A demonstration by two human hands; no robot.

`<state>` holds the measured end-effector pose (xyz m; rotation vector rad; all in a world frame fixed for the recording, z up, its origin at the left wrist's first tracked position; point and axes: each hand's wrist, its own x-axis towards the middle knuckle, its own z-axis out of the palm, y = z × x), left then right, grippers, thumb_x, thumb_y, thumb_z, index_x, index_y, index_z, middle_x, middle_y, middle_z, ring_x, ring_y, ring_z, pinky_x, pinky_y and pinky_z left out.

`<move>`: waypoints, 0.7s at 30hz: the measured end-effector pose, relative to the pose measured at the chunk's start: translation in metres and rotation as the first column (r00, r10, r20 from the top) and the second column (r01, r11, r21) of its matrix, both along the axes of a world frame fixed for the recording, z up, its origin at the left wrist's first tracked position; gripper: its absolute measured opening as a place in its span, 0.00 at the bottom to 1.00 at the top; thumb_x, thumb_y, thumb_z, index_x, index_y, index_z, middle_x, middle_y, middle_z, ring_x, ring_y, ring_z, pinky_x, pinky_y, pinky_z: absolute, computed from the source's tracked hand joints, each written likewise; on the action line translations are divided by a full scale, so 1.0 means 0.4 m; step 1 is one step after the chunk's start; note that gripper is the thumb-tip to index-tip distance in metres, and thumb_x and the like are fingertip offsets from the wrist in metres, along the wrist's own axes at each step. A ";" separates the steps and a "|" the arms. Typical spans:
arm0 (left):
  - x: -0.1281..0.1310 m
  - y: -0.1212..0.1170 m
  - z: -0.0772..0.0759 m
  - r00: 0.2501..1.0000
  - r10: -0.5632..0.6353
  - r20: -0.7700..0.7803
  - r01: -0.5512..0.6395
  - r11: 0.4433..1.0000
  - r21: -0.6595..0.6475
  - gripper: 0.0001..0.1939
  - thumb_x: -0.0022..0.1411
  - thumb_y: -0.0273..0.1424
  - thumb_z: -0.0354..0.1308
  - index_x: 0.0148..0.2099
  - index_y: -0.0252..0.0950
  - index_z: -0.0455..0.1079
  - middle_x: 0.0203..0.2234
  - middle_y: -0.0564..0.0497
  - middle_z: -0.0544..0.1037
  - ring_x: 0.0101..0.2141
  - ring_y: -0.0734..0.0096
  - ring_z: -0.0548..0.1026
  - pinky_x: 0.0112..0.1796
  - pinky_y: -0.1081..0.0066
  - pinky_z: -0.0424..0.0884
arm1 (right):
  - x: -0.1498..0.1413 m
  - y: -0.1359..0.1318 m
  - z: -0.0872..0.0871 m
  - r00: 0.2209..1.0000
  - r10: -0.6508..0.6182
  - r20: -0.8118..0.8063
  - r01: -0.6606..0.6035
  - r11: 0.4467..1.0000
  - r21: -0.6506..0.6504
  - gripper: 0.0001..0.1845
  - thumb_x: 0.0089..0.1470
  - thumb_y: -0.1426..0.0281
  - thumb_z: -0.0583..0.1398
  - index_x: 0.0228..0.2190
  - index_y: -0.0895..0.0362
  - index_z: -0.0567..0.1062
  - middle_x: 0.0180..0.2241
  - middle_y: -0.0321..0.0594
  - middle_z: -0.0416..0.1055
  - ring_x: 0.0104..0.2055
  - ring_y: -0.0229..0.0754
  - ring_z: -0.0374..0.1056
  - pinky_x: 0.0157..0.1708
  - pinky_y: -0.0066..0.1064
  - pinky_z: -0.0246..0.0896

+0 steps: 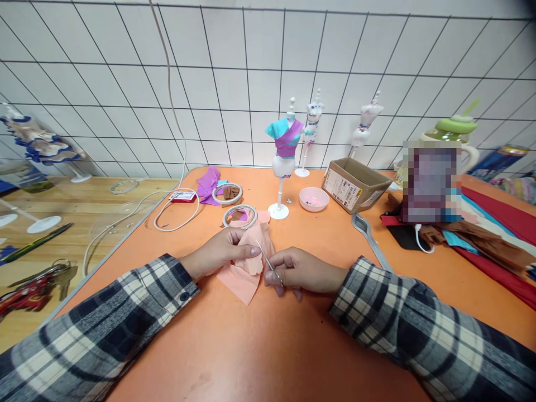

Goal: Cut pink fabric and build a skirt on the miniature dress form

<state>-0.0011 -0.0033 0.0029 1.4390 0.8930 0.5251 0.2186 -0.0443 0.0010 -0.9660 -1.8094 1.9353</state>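
Note:
My left hand (221, 251) is closed on a piece of pale pink fabric (245, 268) that lies folded on the orange table (268, 335). My right hand (297, 269) pinches a thin metal tool, a needle or tweezers (268, 259), whose tip points up-left into the fabric. Both hands meet at the middle of the table, close to me. Both sleeves are plaid.
Behind the hands stand two tape rolls (239, 215), purple scraps (208, 181), a mini mannequin in teal and purple (285, 151), two more mannequins (312, 123), a pink bowl (314, 198), a cardboard box (355, 184), a white cable (176, 218). Fabric piles (481, 234) lie right; keys (37, 282) left.

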 end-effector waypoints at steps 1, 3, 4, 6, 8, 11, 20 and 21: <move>0.000 0.000 0.001 1.000 -0.001 -0.007 0.001 1.000 0.005 0.21 0.50 0.44 0.68 0.34 0.28 0.75 0.27 0.44 0.81 0.26 0.66 0.77 0.27 0.72 0.70 | 0.000 0.000 0.000 1.000 -0.001 -0.001 0.001 1.000 0.002 0.22 0.49 0.51 0.64 0.28 0.59 0.71 0.23 0.34 0.67 0.21 0.32 0.61 0.14 0.20 0.56; 0.001 -0.001 0.002 1.000 -0.009 -0.016 0.009 1.000 0.013 0.21 0.50 0.44 0.68 0.34 0.28 0.75 0.27 0.44 0.81 0.26 0.65 0.77 0.27 0.72 0.70 | 0.000 -0.001 0.000 1.000 -0.005 -0.001 0.005 1.000 0.004 0.22 0.49 0.52 0.64 0.28 0.59 0.71 0.23 0.34 0.67 0.21 0.31 0.61 0.14 0.19 0.55; 0.001 -0.001 0.002 1.000 -0.013 -0.015 0.013 1.000 0.017 0.21 0.51 0.44 0.68 0.34 0.28 0.75 0.27 0.44 0.81 0.26 0.65 0.77 0.27 0.72 0.70 | 0.000 -0.001 0.000 1.000 -0.005 -0.001 0.005 1.000 0.002 0.22 0.49 0.52 0.64 0.29 0.59 0.71 0.23 0.34 0.67 0.22 0.32 0.61 0.14 0.19 0.55; 0.002 -0.001 0.004 1.000 -0.021 -0.011 0.021 1.000 0.020 0.21 0.51 0.45 0.67 0.34 0.28 0.75 0.27 0.45 0.80 0.26 0.66 0.77 0.27 0.72 0.70 | -0.001 -0.001 0.000 1.000 -0.003 -0.003 0.003 1.000 -0.005 0.22 0.49 0.52 0.64 0.29 0.59 0.72 0.22 0.34 0.67 0.22 0.32 0.62 0.14 0.19 0.55; 0.002 -0.001 0.004 1.000 -0.023 -0.008 0.023 0.999 0.023 0.21 0.51 0.45 0.67 0.34 0.28 0.75 0.26 0.45 0.80 0.26 0.66 0.77 0.27 0.72 0.70 | -0.001 -0.001 0.001 1.000 -0.002 -0.001 0.002 1.000 -0.011 0.22 0.48 0.52 0.65 0.29 0.59 0.71 0.22 0.33 0.67 0.23 0.33 0.63 0.15 0.20 0.56; 0.002 0.000 0.004 1.000 -0.026 -0.011 0.026 0.999 0.027 0.21 0.51 0.44 0.67 0.33 0.28 0.75 0.26 0.45 0.80 0.26 0.66 0.77 0.27 0.72 0.70 | -0.002 -0.001 0.005 1.000 -0.009 0.000 0.009 1.000 -0.010 0.22 0.48 0.52 0.65 0.29 0.59 0.71 0.23 0.33 0.67 0.23 0.32 0.62 0.15 0.19 0.57; 0.001 -0.001 0.003 0.999 -0.003 0.043 0.005 0.999 -0.039 0.19 0.52 0.42 0.68 0.32 0.29 0.74 0.25 0.46 0.80 0.24 0.68 0.77 0.26 0.73 0.69 | -0.002 -0.002 0.002 1.000 -0.021 0.015 0.021 1.000 0.007 0.22 0.49 0.52 0.64 0.30 0.59 0.72 0.22 0.33 0.66 0.22 0.32 0.61 0.14 0.20 0.57; 0.000 -0.001 0.002 0.997 0.007 0.076 -0.002 0.998 -0.063 0.18 0.53 0.42 0.67 0.31 0.29 0.74 0.24 0.47 0.80 0.24 0.68 0.76 0.26 0.73 0.69 | -0.003 -0.002 0.001 0.999 -0.033 0.017 0.032 0.999 0.012 0.22 0.49 0.51 0.64 0.30 0.59 0.72 0.22 0.33 0.66 0.21 0.32 0.61 0.14 0.20 0.57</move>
